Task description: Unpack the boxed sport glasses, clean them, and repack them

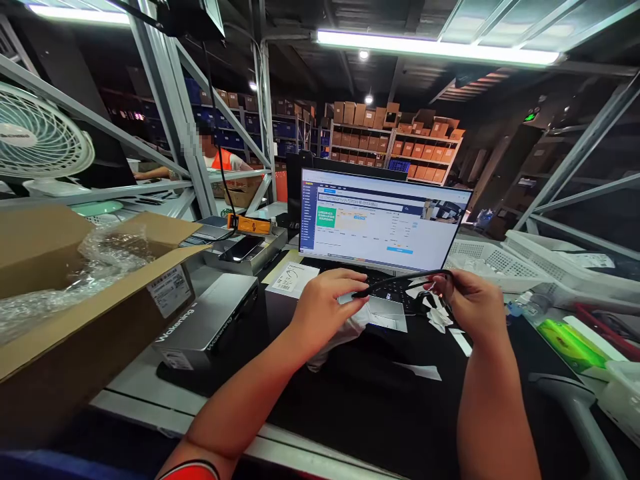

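Note:
Between my hands, in front of the monitor, stretches a thin black curved band point(400, 280); its exact kind cannot be made out. My left hand point(333, 307) pinches its left end between thumb and fingers. The right end sits in the closed fingers of my right hand point(473, 303). Under my left hand lies a crumpled translucent plastic bag point(343, 340), partly hidden by the wrist. A small white box point(293, 277) with a printed label is just beyond my left hand. White paper point(387, 315) lies below the band.
A grey "Wokering" box point(207, 320) and an open carton point(95, 327) with bubble wrap stand left. Behind is a lit monitor point(383, 220). At right are white baskets point(493, 263), a green packet point(573, 343) and a grey handheld scanner point(570, 400). Another person point(227, 160) is far left.

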A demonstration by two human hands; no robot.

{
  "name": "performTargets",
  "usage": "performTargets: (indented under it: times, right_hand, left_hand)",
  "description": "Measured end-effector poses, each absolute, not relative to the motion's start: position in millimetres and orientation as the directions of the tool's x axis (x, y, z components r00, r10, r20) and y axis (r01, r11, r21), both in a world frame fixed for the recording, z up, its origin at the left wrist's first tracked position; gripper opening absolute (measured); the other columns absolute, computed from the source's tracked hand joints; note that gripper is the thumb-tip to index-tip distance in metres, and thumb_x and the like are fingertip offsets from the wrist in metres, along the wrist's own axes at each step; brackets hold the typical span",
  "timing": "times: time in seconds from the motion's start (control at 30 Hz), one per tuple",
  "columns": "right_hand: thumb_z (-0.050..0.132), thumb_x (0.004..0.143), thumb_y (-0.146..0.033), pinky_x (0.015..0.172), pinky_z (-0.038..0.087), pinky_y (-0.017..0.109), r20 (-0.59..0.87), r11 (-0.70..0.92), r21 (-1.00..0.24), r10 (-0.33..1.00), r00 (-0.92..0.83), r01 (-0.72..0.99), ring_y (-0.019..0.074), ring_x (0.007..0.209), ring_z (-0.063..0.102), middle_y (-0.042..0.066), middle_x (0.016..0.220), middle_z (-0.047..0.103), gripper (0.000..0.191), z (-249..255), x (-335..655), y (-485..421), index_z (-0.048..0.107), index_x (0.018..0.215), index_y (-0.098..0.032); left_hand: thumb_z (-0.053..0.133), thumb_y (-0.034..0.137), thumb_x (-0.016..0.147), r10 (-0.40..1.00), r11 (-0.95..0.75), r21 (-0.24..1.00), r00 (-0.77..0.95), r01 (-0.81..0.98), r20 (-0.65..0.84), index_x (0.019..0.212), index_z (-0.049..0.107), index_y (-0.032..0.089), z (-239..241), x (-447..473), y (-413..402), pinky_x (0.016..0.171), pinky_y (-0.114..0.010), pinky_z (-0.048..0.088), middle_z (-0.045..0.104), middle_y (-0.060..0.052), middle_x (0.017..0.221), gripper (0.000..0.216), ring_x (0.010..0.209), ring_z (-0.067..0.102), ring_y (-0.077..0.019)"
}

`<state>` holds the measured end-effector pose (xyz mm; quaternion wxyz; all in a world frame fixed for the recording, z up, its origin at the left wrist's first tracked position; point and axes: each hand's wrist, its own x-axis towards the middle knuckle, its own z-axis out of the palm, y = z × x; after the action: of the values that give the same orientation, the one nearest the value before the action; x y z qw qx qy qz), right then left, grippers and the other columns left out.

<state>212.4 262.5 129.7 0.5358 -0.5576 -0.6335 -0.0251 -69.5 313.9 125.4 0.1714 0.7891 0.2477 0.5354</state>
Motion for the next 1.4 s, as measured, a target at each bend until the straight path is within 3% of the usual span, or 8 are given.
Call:
performTargets:
  times: [0.37,0.53,0.7,1.07,1.17,1.23,1.33,1.4]
  right_hand:
    - [0.062,0.094,-0.050,0.071,0.055,0.035,0.542,0.338,-0.626,0.836,0.081,0.703,0.0235,0.079,0.073,0.007,0.082,0.076,0.033,122.4,213.2,279.5,0.075,0.095,-0.019]
    - [0.070,0.088,-0.048,0.073,0.059,0.036,0.515,0.379,-0.701,0.855,0.061,0.604,0.0247,0.083,0.074,0.008,0.093,0.078,0.033,120.8,214.4,280.3,0.077,0.103,-0.019]
    - [0.075,0.085,-0.035,0.074,0.058,0.034,0.703,0.509,-0.534,0.711,0.020,0.675,0.0221,0.083,0.074,0.004,0.098,0.079,0.028,128.8,216.2,270.1,0.078,0.112,-0.026]
    - [0.072,0.088,-0.025,0.073,0.059,0.030,0.764,0.475,-0.342,0.642,-0.054,0.811,0.0199,0.080,0.074,0.001,0.088,0.079,0.010,119.7,230.1,217.0,0.081,0.094,-0.027]
    - [0.071,0.087,-0.025,0.072,0.059,0.031,0.746,0.433,-0.405,0.665,0.018,0.805,0.0213,0.080,0.075,0.002,0.087,0.079,0.011,96.6,241.0,207.9,0.081,0.090,-0.025]
    - [0.073,0.084,-0.030,0.069,0.060,0.032,0.712,0.361,-0.553,0.672,0.202,0.751,0.0224,0.076,0.075,0.003,0.083,0.078,0.010,79.6,251.7,205.1,0.081,0.086,-0.023]
    - [0.082,0.075,-0.039,0.062,0.060,0.031,0.518,0.294,-0.843,0.667,0.536,0.450,0.0225,0.067,0.074,0.004,0.076,0.076,0.021,56.8,271.3,204.8,0.080,0.083,-0.020]
    - [0.086,0.071,-0.045,0.058,0.059,0.029,0.413,0.308,-0.911,0.659,0.628,0.275,0.0211,0.062,0.073,0.004,0.073,0.076,0.031,45.4,284.4,205.5,0.078,0.083,-0.018]
  left_hand:
    - [0.076,0.015,0.084,0.450,-0.891,0.397,0.319,0.218,0.834,0.093,0.079,0.020,129.5,-72.3,300.7,0.081,-0.030,0.059,0.079,-0.003,0.099,0.011,0.090,0.074,-0.0186]
    - [0.076,0.013,0.084,0.423,-0.903,0.366,0.325,0.223,0.846,0.094,0.079,0.020,129.6,-72.6,300.0,0.080,-0.028,0.059,0.079,-0.004,0.098,0.012,0.088,0.074,-0.0177]
    - [0.075,0.012,0.085,0.381,-0.920,0.323,0.312,0.221,0.871,0.096,0.079,0.020,127.9,-76.0,304.7,0.082,-0.029,0.059,0.080,-0.004,0.099,0.014,0.090,0.074,-0.0179]
    - [0.073,0.019,0.087,0.447,-0.894,0.390,0.355,0.223,0.821,0.096,0.080,0.021,105.7,-49.9,335.5,0.084,-0.032,0.061,0.079,-0.005,0.098,0.012,0.091,0.075,-0.0196]
    - [0.078,0.024,0.084,0.523,-0.852,0.459,0.415,0.251,0.744,0.099,0.079,0.021,94.9,-36.9,341.7,0.079,-0.032,0.061,0.078,-0.006,0.098,0.015,0.086,0.074,-0.0199]
    - [0.080,0.025,0.081,0.569,-0.822,0.490,0.427,0.291,0.702,0.106,0.077,0.019,90.2,-29.1,340.1,0.071,-0.031,0.060,0.077,-0.006,0.099,0.026,0.077,0.072,-0.0180]
    - [0.075,0.025,0.086,0.592,-0.805,0.477,0.433,0.353,0.680,0.111,0.074,0.018,89.1,-15.8,325.2,0.069,-0.029,0.057,0.074,-0.005,0.095,0.026,0.071,0.067,-0.0154]
    - [0.069,0.025,0.091,0.582,-0.813,0.416,0.528,0.408,0.619,0.106,0.074,0.018,90.6,-2.1,308.1,0.074,-0.030,0.055,0.074,-0.004,0.090,0.017,0.075,0.066,-0.0158]
